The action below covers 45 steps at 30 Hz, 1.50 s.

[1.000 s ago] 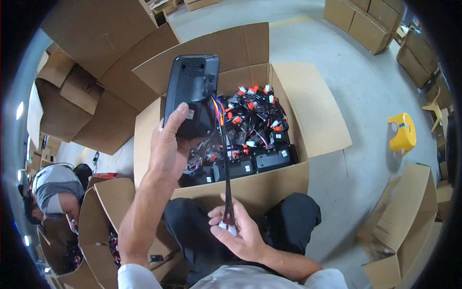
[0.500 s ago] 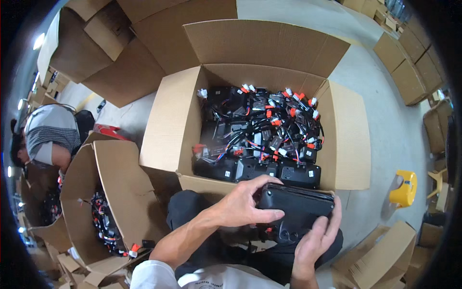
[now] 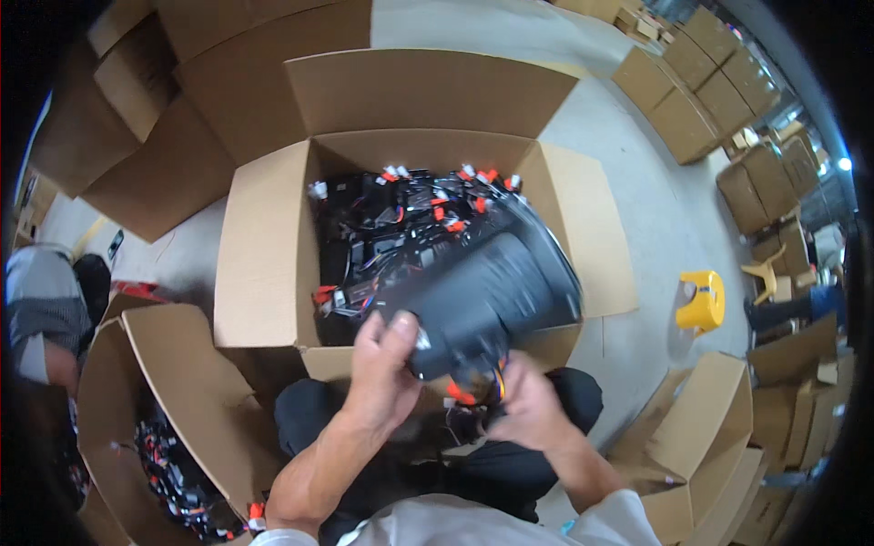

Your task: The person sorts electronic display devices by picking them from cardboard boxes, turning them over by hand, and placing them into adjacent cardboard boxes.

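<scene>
My left hand (image 3: 387, 369) is closed on the near left end of a black plastic unit (image 3: 482, 296), thumb on top. The unit is tilted over the front part of an open cardboard box (image 3: 264, 246) and blurred by motion. Its cable bundle (image 3: 499, 378), with an orange-red connector (image 3: 461, 393), hangs from the near side. Beside these cables is my right hand (image 3: 533, 400); its fingers are smeared by motion, so their grip is unclear. Inside the box lie several similar black units with tangled wires (image 3: 410, 214) and white and red connectors.
Another open carton (image 3: 177, 364) with wired parts stands at the left, near a co-worker (image 3: 45, 309). A yellow stool (image 3: 701, 302) stands on the grey floor to the right. An open carton (image 3: 696, 428) is at the lower right; stacked boxes (image 3: 701, 82) stand farther back.
The black unit has gone from both hands over my lap to up over the box, tilted, in my left hand. My right hand has left its side and moved to the cables. The view has shifted right.
</scene>
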Each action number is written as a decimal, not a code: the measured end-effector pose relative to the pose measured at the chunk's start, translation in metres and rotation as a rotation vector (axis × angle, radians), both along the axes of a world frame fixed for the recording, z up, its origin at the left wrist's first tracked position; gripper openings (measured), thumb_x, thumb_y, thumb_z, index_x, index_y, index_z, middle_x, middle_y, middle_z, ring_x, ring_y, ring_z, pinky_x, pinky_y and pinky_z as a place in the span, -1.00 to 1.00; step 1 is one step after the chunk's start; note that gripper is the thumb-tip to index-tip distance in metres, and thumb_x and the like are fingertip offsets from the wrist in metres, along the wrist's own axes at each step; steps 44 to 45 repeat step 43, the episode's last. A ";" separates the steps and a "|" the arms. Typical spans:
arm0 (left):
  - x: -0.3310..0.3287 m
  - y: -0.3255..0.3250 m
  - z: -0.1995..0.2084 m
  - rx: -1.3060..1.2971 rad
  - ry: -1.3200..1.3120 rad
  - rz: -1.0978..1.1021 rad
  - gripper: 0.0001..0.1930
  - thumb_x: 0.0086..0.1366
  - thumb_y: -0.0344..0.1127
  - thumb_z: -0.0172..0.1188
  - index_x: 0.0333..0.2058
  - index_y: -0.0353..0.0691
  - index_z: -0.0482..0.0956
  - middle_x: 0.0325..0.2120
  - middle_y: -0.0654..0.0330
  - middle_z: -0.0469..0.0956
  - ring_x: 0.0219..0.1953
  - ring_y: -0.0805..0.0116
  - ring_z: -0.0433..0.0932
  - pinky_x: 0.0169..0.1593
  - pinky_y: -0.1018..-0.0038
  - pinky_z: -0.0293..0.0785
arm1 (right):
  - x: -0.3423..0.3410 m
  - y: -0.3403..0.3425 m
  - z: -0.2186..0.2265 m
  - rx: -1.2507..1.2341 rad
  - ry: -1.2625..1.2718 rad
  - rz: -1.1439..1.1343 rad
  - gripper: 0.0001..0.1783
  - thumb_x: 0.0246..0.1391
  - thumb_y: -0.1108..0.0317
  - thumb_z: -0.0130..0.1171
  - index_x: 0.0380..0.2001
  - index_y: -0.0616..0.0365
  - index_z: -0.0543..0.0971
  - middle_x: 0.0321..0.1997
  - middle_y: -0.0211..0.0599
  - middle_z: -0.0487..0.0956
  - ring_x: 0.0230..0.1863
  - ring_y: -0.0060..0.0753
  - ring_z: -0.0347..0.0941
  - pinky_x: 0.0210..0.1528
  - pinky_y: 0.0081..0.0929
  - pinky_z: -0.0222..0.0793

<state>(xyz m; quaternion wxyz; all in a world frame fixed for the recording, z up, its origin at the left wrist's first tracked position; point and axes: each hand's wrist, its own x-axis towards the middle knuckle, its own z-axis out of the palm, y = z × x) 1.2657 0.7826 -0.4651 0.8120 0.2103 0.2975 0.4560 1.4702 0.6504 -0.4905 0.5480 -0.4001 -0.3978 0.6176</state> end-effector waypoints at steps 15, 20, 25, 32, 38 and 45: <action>0.297 0.186 -0.134 0.044 0.106 -0.268 -0.58 0.61 -0.11 0.51 0.24 -0.20 0.66 0.06 0.19 0.80 0.00 0.25 0.82 0.02 0.17 0.86 | 0.066 -0.003 -0.008 0.079 -0.664 -0.385 -0.07 0.50 0.27 0.48 0.70 0.44 0.25 0.70 0.33 0.40 0.69 0.24 0.41 0.71 -0.03 0.28; 0.406 0.234 -0.249 -0.048 0.647 -0.117 -0.44 0.67 0.15 0.37 0.20 -0.31 0.64 0.00 0.04 0.77 -0.11 0.03 0.83 -0.10 0.08 0.88 | 0.086 -0.016 -0.008 0.018 -0.454 -0.163 -0.34 0.55 0.25 0.45 0.52 0.35 0.50 0.53 0.29 0.56 0.56 0.29 0.53 0.57 -0.06 0.50; 0.452 0.229 -0.258 0.038 0.767 -0.203 -0.16 0.61 0.29 0.34 0.07 -0.69 0.63 -0.21 -0.25 0.82 -0.12 -0.15 0.89 -0.08 -0.03 0.89 | 0.116 -0.032 -0.003 -0.106 -0.528 -0.072 -0.41 0.64 0.24 0.32 0.56 0.29 0.55 0.59 0.09 0.62 0.46 0.18 0.61 0.50 -0.07 0.50; 0.359 0.283 -0.247 0.283 1.412 -0.514 0.12 0.61 0.53 0.13 0.31 -0.79 0.49 0.14 -0.51 0.76 0.17 -0.30 0.84 0.24 -0.04 0.76 | 0.058 -0.021 0.003 -0.060 -0.468 0.150 -0.42 0.55 0.26 0.43 0.46 0.28 0.55 0.34 0.18 0.69 0.24 0.21 0.73 0.20 -0.05 0.71; 0.255 0.212 -0.114 0.767 1.192 -0.667 -0.10 0.63 0.37 0.27 0.24 -0.64 0.60 -0.15 -0.25 0.82 -0.14 0.01 0.86 0.03 0.04 0.77 | 0.019 -0.030 0.005 0.147 -0.804 -0.003 -0.49 0.54 0.22 0.41 0.37 0.25 0.59 0.24 0.17 0.72 0.20 0.33 0.71 0.20 0.07 0.68; 0.011 0.122 0.078 1.068 1.313 -0.822 -0.28 0.58 0.15 0.45 0.43 -0.34 0.66 0.06 -0.16 0.86 0.08 -0.01 0.85 0.25 0.16 0.70 | -0.013 -0.041 0.001 0.210 -0.940 0.012 -0.46 0.57 0.13 0.38 0.41 0.21 0.60 0.25 0.17 0.73 0.27 0.28 0.71 0.31 0.08 0.66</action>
